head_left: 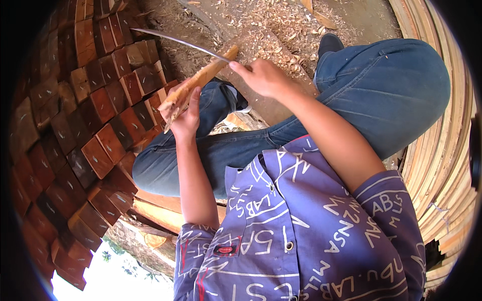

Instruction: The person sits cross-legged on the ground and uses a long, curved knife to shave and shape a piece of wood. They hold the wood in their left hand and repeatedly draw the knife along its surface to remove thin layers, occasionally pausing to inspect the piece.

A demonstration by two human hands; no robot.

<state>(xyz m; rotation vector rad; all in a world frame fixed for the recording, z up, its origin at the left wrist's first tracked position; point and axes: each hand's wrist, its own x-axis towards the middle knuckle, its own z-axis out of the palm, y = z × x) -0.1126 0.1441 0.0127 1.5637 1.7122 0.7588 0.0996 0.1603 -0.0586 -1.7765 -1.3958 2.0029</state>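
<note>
My left hand (185, 116) is closed around the near part of a pale, rough-cut stick of wood (205, 75), with the thumb along its side. The stick slants up and to the right, away from me, and its near end looks split and ragged. In my right hand (265, 79) is a long-bladed knife (187, 43), its handle hidden by my fingers. The thin, slightly curved blade points to the far left and crosses the stick close to its far end. Whether the edge bites into the wood cannot be made out.
Stacked reddish-brown wood blocks (100, 150) rise on the left. Long pale wooden strips (432, 180) are piled on the right. Curled shavings (281, 35) litter the ground ahead. My jeans-clad legs (381, 90) are bent beneath my arms, and cut timber (158, 208) lies below left.
</note>
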